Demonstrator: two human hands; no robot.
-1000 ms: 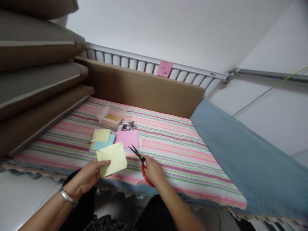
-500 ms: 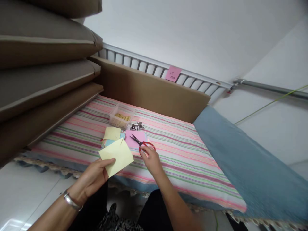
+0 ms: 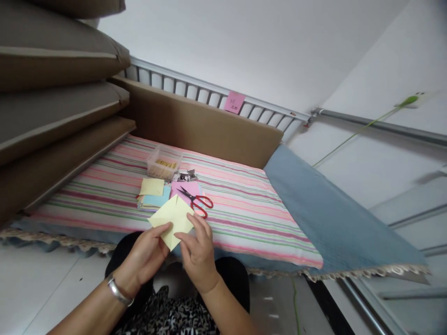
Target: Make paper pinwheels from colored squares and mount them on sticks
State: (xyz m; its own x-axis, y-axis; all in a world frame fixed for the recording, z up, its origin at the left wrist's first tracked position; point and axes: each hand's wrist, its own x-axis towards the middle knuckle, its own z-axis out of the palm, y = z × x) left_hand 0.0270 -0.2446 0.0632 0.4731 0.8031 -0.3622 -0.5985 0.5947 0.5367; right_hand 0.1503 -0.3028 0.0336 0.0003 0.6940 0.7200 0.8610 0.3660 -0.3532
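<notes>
A folded yellow paper [image 3: 172,218] is pinched between both hands above the near edge of the striped bed cover [image 3: 244,214]. My left hand [image 3: 146,255] grips its lower left side with fingers closed. On its right side, my right hand [image 3: 197,251] holds it with thumb and fingers. Red-handled scissors [image 3: 196,202] lie released on the cover just beyond the paper. Pink [image 3: 188,188], blue [image 3: 155,201] and yellow [image 3: 152,186] papers lie beside them.
A clear plastic box [image 3: 163,164] with yellow contents and a heap of metal clips [image 3: 185,176] sit behind the papers. Brown cushions [image 3: 52,107] are stacked at left, a brown board [image 3: 206,125] at the back, a blue cloth [image 3: 324,204] at right.
My right hand put the scissors down on the cover by the pink paper, then came back and took hold of the yellow paper. The left hand kept the paper throughout.
</notes>
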